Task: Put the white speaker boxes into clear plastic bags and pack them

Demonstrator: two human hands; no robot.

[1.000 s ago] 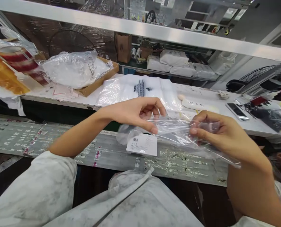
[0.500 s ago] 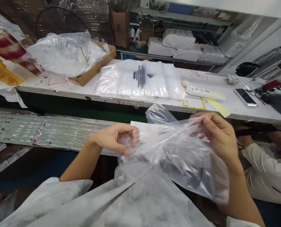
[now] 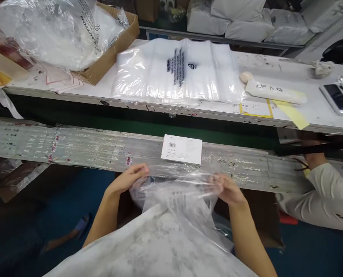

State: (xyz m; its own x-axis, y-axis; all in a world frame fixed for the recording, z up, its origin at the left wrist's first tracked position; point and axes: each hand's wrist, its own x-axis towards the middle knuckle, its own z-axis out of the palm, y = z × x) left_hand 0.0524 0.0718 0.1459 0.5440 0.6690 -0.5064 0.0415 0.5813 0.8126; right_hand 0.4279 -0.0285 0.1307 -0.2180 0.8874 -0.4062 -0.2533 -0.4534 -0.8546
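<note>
A clear plastic bag is stretched between my two hands in front of my body, its printed text blurred. My left hand pinches the bag at its left side. On the other side, my right hand grips it, with fingertips blurred by motion. Just beyond the bag, a white card or flat box with a barcode lies on the narrow taped ledge. Neither hand touches that white piece.
On the white shelf lie a stack of printed plastic bags, a white roll with handwriting and a phone. A cardboard box holds crumpled plastic. At the right, a co-worker's sleeve is close to the ledge.
My right hand has come down and left, and the bag is now spread lower and more evenly between both hands. The white piece on the ledge has come into full view. My view has tilted downward.
</note>
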